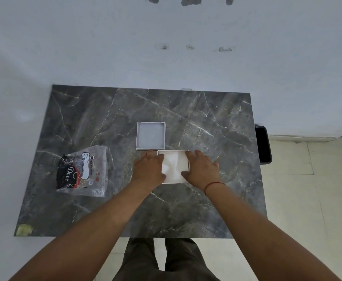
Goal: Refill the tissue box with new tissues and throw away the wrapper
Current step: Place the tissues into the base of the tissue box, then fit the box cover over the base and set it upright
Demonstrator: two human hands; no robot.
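White tissues (173, 165) sit in the box (183, 180); both flat hands, left (148, 171) and right (201, 169), should press evenly, gripping nothing.

Both the left hand (148, 169) and right hand (201, 169) rest flat on the tissue-filled box (175, 180), wrapper (84, 171) lying well left.

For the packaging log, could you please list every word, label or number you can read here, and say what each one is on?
"Dove": white script on the dark panel of the clear plastic wrapper lying on the marble table.
White label on the same wrapper: several lines of print and a small logo, too small and blurred to read.
Tissue box and its lid: no text visible.
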